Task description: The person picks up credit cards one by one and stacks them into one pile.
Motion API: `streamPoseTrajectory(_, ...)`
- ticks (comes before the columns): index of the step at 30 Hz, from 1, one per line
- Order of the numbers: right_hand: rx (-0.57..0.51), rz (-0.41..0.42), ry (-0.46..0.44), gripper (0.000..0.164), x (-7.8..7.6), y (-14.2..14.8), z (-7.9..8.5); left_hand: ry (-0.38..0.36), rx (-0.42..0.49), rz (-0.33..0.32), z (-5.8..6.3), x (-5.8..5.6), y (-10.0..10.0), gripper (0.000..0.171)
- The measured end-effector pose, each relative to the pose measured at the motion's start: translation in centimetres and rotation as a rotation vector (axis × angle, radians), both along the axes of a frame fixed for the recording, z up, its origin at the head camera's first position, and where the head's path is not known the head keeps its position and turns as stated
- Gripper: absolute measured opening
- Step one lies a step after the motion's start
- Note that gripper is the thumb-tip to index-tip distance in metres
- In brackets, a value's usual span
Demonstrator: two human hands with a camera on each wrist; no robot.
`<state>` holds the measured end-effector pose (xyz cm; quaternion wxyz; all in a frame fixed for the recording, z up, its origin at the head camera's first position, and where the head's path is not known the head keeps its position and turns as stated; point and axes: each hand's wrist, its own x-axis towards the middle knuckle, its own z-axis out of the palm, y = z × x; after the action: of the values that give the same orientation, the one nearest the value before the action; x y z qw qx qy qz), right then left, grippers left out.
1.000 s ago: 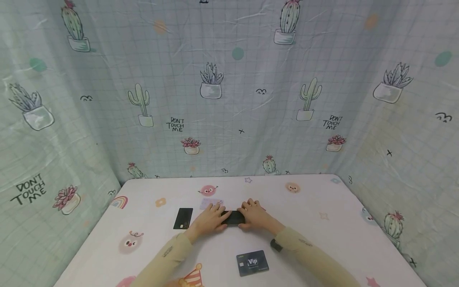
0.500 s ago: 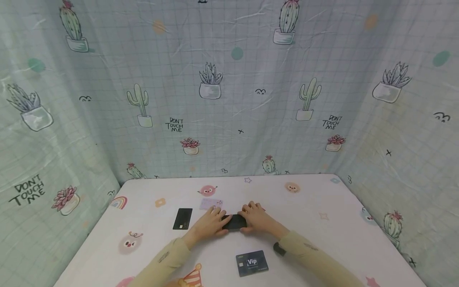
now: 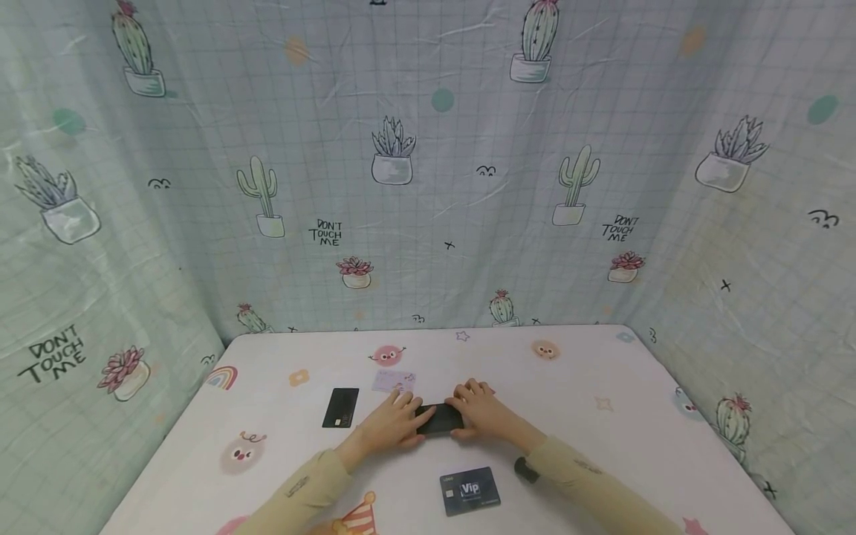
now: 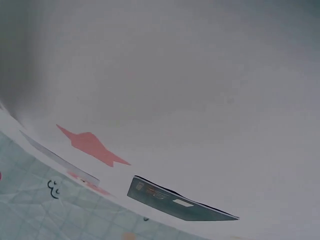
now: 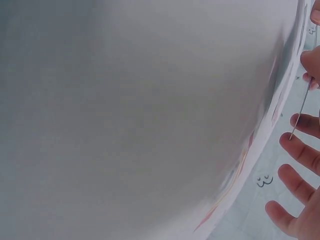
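While our left hand (image 3: pixel 391 423) and right hand (image 3: pixel 486 411) pinch the thin black card (image 3: pixel 441 420) by its two ends, between them over the table (image 3: pixel 281 409), we judge it could bow or spring loose if the fingers (image 3: pixel 472 389) squeeze inward unevenly. The pale purple card (image 3: pixel 393 380) lies just beyond our left hand, easily nudged; the black chip card (image 3: pixel 341 406) lies to its left, the Vip card (image 3: pixel 470 490) nearer us.

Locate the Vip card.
In the head view, the Vip card lies on the table right of centre, lower in frame than the right hand and left of the right sleeve.
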<state>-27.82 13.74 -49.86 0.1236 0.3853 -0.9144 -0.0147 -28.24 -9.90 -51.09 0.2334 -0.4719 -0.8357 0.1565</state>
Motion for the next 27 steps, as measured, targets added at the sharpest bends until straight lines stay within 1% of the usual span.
streamPoseTrajectory(3, -0.026, 0.029, 0.019, 0.053, 0.3, 0.1, 0.2, 0.017, -0.003, -0.011, 0.1, 0.2, 0.0, 0.050)
streamPoseTrajectory(4, -0.036, 0.049, 0.040, 0.053, 0.3, 0.2, 0.1, 0.021, -0.004, -0.014, 0.1, 0.3, 0.0, 0.050)
streamPoseTrajectory(7, -0.054, 0.069, 0.056, 0.052, 0.5, 0.3, 0.2, 0.028, -0.002, -0.023, 0.3, 0.6, 0.0, 0.050)
streamPoseTrajectory(10, -0.054, 0.066, 0.048, 0.053, 0.5, 0.4, 0.2, 0.025, 0.000, -0.028, 0.5, 0.9, 0.0, 0.049)
streamPoseTrajectory(11, -0.046, 0.049, 0.029, 0.053, 0.6, 0.3, 0.3, 0.024, 0.002, -0.030, 0.5, 1.0, 0.0, 0.049)
streamPoseTrajectory(17, 0.037, 0.001, 0.008, 0.056, 0.7, 0.3, 0.0, 0.019, 0.006, -0.032, 0.5, 1.4, -0.1, 0.048)
streamPoseTrajectory(22, 0.047, 0.018, 0.053, 0.056, 0.9, 0.4, 0.0, 0.005, 0.007, -0.022, 0.6, 1.7, -0.2, 0.048)
streamPoseTrajectory(27, 0.046, 0.027, 0.074, 0.056, 1.2, 0.3, 0.2, 0.003, 0.022, -0.036, 0.6, 1.9, -0.2, 0.049)
